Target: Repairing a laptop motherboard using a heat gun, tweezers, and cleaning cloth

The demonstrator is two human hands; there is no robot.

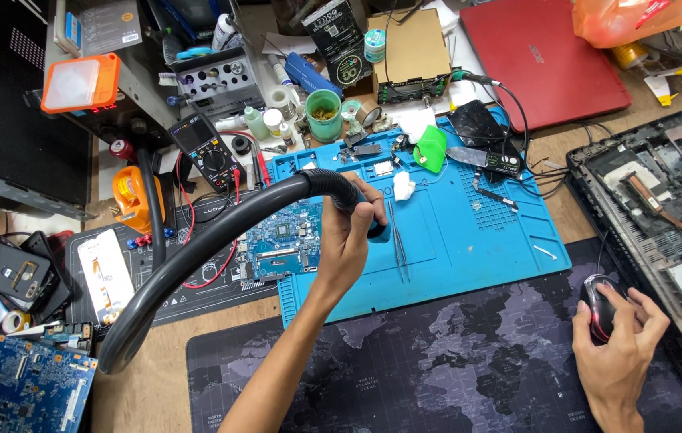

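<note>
left hand (347, 232) wrapped tight around a black hose (197, 248), aimed down at the blue mat (469, 240); right hand (617, 337) cupped over a mouse (600, 301).

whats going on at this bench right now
A person sits at a cluttered electronics repair bench. Their left hand grips the end of a black flexible hose, holding its nozzle over the blue work mat, right beside a blue circuit board and a pair of tweezers. Their right hand rests on a black and red computer mouse on the dark world-map desk pad. An opened laptop chassis lies at the right.
</note>
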